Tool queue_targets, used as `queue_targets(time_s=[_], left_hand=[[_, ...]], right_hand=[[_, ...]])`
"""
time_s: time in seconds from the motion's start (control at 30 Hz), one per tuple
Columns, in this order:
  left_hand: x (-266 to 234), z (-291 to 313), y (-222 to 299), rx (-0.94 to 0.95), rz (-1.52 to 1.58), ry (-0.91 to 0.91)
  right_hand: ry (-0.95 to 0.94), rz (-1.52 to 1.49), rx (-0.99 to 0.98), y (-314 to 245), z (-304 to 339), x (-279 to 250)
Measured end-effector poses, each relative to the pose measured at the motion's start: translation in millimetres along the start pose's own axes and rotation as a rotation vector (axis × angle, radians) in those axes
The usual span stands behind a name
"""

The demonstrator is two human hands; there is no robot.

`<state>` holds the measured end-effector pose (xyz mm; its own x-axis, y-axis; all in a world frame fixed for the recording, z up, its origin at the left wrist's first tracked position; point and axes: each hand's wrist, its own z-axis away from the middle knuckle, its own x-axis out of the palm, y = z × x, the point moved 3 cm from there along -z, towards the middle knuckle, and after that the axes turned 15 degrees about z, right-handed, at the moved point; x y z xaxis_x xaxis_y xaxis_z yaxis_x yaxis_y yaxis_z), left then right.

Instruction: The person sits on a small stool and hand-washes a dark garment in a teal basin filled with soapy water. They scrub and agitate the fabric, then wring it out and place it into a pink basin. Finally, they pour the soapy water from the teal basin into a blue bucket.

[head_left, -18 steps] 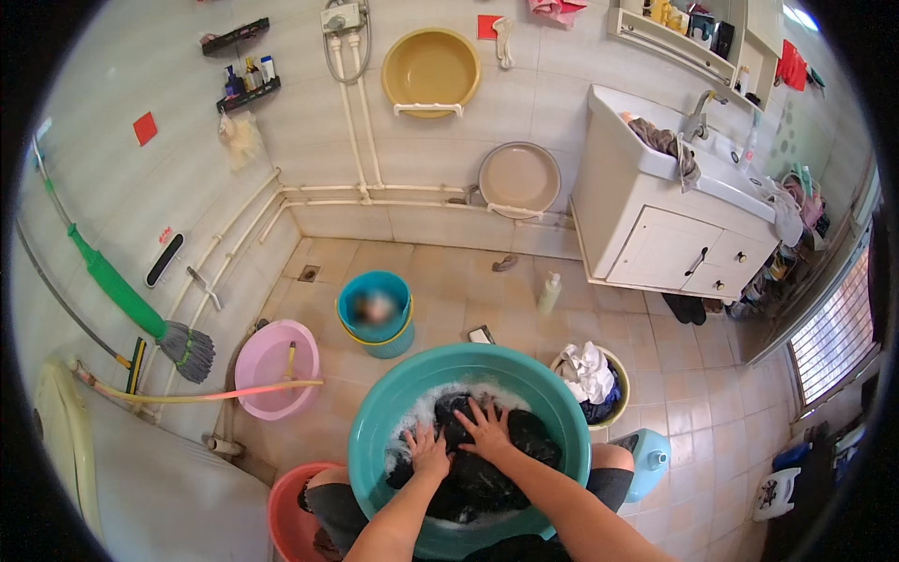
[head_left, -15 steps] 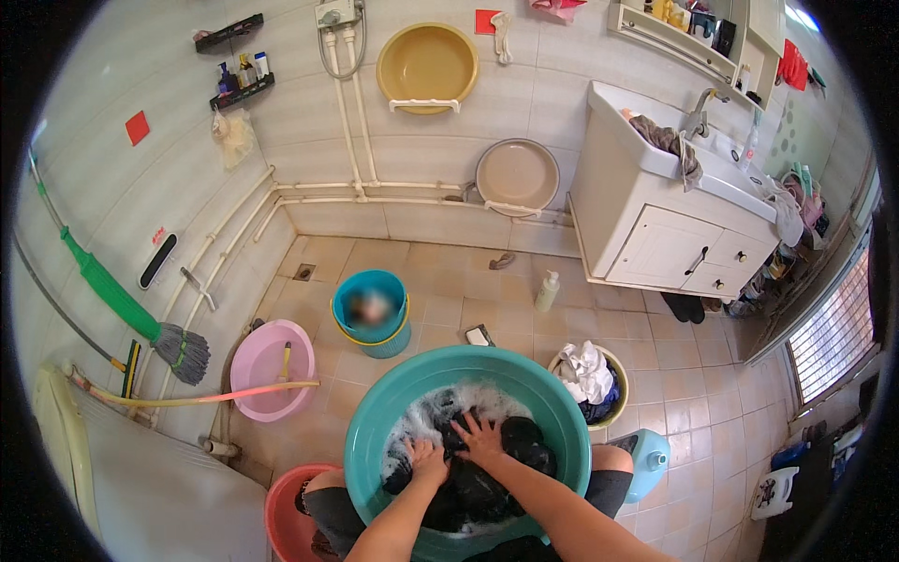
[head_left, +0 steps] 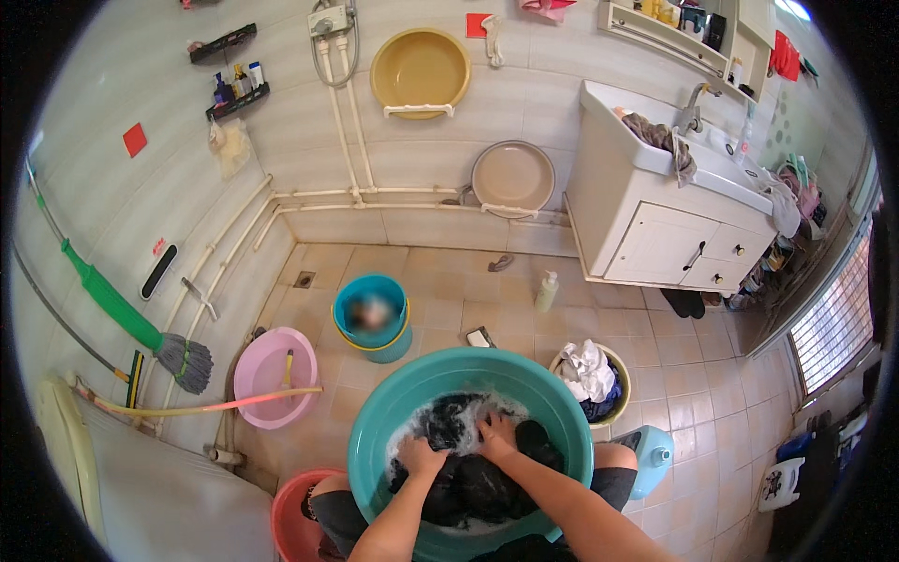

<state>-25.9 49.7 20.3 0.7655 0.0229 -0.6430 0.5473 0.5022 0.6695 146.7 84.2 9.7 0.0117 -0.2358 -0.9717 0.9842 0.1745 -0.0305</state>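
Wet black clothing lies in white suds inside a large teal basin, which stands between my knees. Both forearms reach down into this basin. My left hand is closed on the cloth at the left of the pile, its fingertips hidden by the fabric. Just right of it, my right hand bends its fingers into the black cloth near the foam. A stretch of sudsy cloth lies between the two hands.
A blue bucket and a pink basin with a hose across it stand left. To the right are a laundry basket and a blue jug. A red basin sits by my left leg.
My right hand has gone from spread fingers to bent ones and shifted slightly right. My left hand has moved a little left and curled. The wet cloth between them has shifted.
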Motion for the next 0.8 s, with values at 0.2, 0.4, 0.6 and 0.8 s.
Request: queue_targets(time_s=[0.2, 0.4, 0.6, 0.8], left_hand=[[-2, 5, 19, -0.529, 1.433, -0.308], [37, -19, -3, -0.14, 1.847, -0.619], [39, 4, 9, -0.326, 1.729, -0.375], [9, 35, 49, -0.541, 1.361, 0.005]], right_hand=[[-0.04, -0.88, 0.301, 3, -7, -9], [0.033, -0.699, -0.142, -74, 80, -88], [0.351, -0.457, -0.17, -74, 59, -79], [0.244, -0.458, 0.23, -30, 0, -47]])
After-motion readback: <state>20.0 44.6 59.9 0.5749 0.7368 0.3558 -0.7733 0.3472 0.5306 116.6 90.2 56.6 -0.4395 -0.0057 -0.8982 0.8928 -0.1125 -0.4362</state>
